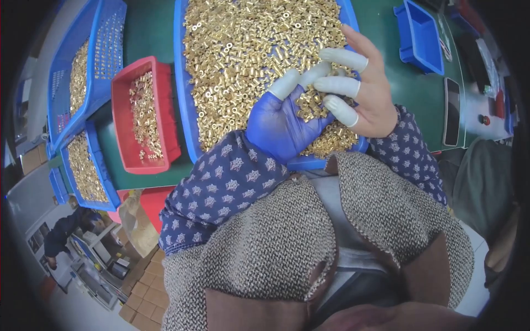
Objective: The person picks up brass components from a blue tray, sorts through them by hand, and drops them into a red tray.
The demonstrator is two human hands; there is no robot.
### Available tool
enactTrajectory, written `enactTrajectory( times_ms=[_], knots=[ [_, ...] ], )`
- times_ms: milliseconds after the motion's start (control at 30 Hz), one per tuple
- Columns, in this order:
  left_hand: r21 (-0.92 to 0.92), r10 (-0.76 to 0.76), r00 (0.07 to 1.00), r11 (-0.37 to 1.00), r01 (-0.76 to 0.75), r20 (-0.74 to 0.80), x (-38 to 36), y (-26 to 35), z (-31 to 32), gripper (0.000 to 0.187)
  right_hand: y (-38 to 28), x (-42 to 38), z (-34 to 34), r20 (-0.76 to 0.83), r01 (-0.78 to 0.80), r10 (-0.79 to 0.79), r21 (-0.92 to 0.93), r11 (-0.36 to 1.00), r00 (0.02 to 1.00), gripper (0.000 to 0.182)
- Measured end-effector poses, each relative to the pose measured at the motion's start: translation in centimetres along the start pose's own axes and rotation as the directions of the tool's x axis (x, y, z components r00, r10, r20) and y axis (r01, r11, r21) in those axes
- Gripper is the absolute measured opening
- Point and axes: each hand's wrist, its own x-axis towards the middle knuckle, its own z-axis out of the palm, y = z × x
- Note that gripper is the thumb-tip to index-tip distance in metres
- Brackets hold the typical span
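Observation:
A large blue tray is filled with small brass-coloured metal fittings. Over its near right part, my left hand, in a blue glove with pale fingertip covers, is turned palm up and cups a small pile of the fittings. My right hand, bare except for white covers on several fingers, reaches in from the right with its fingertips at that pile. Its index finger stretches out over the tray. The fingertips of both hands nearly meet, and what lies between them is partly hidden.
Left of the tray stand a red bin of fittings, a blue perforated basket and a smaller blue bin. A blue bin and a phone lie at the right. Another person is at the far lower left.

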Motion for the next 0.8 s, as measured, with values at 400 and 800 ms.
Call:
enactTrajectory(
  times_ms=[400,800],
  knots=[
    [-0.029,-0.027,0.999,0.999,0.028,0.016,-0.14,-0.14,0.22,0.030,0.07,-0.33,-0.39,-0.017,0.041,-0.040,0.035,0.999,0.999,0.019],
    [-0.080,-0.084,0.995,0.993,0.089,0.062,0.10,-0.21,0.17,0.033,0.23,-0.64,0.25,0.025,0.052,-0.054,0.074,0.996,0.998,0.020]
  ],
)
